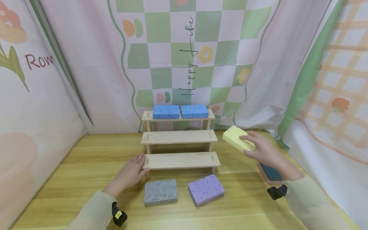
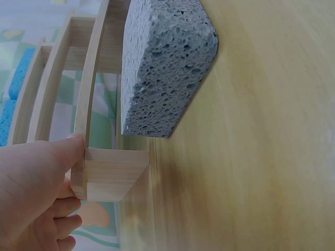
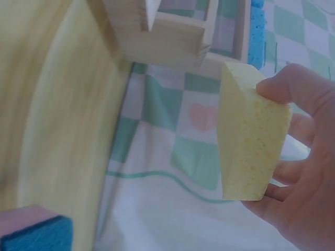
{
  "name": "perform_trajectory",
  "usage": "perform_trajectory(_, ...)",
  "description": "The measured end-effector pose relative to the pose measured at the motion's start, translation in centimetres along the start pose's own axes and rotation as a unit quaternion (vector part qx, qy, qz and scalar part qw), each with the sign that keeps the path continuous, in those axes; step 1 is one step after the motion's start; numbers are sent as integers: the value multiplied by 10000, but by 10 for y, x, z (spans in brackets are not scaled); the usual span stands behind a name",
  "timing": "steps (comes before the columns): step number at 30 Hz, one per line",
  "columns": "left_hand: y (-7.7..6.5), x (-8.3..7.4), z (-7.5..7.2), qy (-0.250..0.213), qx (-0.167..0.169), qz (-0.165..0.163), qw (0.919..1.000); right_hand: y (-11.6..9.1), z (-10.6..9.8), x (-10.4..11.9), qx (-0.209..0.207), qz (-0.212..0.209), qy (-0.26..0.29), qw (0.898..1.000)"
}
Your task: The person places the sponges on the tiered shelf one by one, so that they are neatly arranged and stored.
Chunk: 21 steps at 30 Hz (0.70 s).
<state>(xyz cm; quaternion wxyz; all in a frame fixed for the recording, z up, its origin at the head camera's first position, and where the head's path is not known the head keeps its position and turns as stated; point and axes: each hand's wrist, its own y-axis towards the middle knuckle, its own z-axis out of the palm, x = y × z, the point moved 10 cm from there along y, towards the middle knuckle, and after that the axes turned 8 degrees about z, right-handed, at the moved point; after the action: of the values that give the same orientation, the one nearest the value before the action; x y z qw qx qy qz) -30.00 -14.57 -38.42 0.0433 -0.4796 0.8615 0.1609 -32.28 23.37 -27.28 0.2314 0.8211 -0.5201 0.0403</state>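
A three-step wooden rack point(image 1: 179, 137) stands at the back of the table, two blue sponges point(image 1: 165, 112) side by side on its top step. My left hand point(image 1: 130, 171) grips the left end of the lowest step; the left wrist view shows thumb and fingers pinching that board's end point(image 2: 78, 178). Raised to the right of the rack, my right hand point(image 1: 261, 148) holds a yellow sponge point(image 1: 237, 138), tilted, between thumb and fingers. In front of the rack lie a grey sponge point(image 1: 161, 192) and a purple sponge point(image 1: 206, 189).
A pink sponge with a dark blue top point(image 1: 271, 174) lies on the table at the right, partly hidden under my right forearm. Printed curtains point(image 1: 195, 57) hang behind the rack and along both sides of the wooden table point(image 1: 92, 179).
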Motion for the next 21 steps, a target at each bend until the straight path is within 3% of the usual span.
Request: perform_trajectory(21,1,1,0,36,-50,77,10000,36,21,65,403,-350,405,9978)
